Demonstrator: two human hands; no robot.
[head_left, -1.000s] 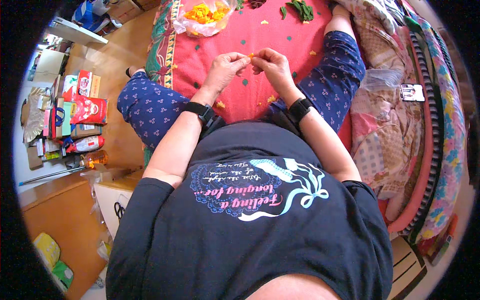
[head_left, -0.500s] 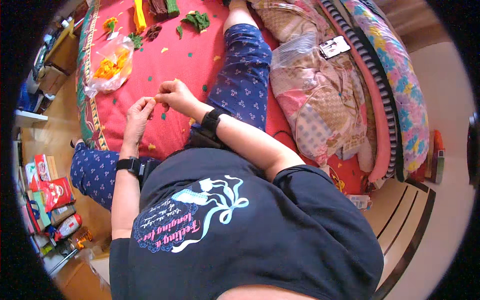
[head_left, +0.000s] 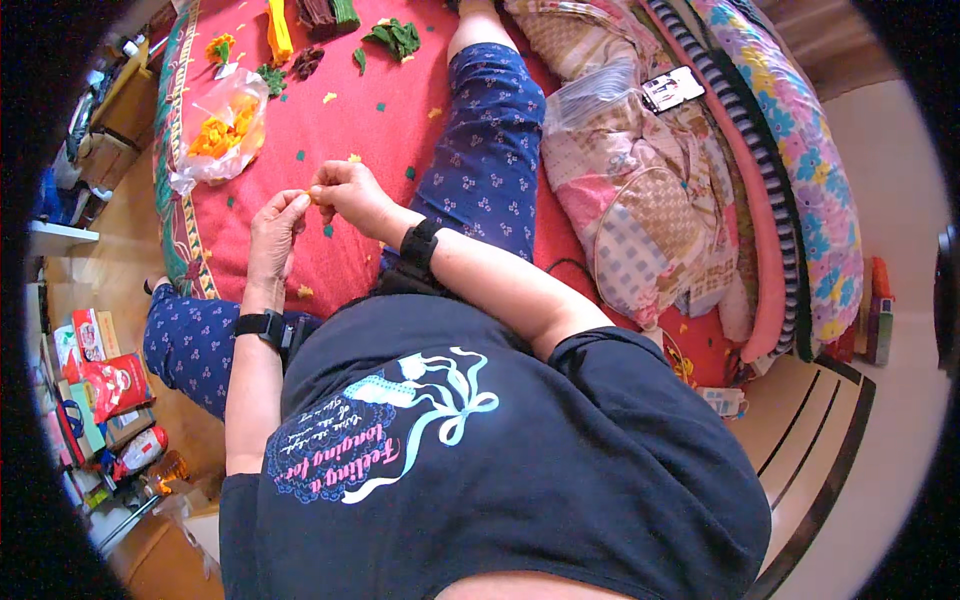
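Note:
Fingertips together, my left hand (head_left: 277,230) and my right hand (head_left: 352,196) meet over the red bedspread (head_left: 330,125). A tiny orange-yellow piece (head_left: 309,196) shows between the two pinches; most of it is hidden by the fingers, and its kind cannot be made out. Beyond my left hand lies a clear plastic bag (head_left: 252,160) with orange fuzzy pieces (head_left: 222,133) inside. Farther off are a small orange flower with green leaves (head_left: 220,48), a bundle of yellow fuzzy stems (head_left: 279,38), brown stems (head_left: 318,15) and green stems (head_left: 345,12).
Green leaf-like pieces (head_left: 397,38) and a dark brown clump (head_left: 307,64) lie at the far side, with small scraps scattered about. My right leg (head_left: 485,150) stretches along the bed beside a patterned quilt (head_left: 650,190) and a phone-like card (head_left: 673,90). Packages (head_left: 115,385) crowd the floor at left.
Both hands stay in nearly the same place, still pinched together, with only a slight shift of the fingers. The whole view has moved a little.

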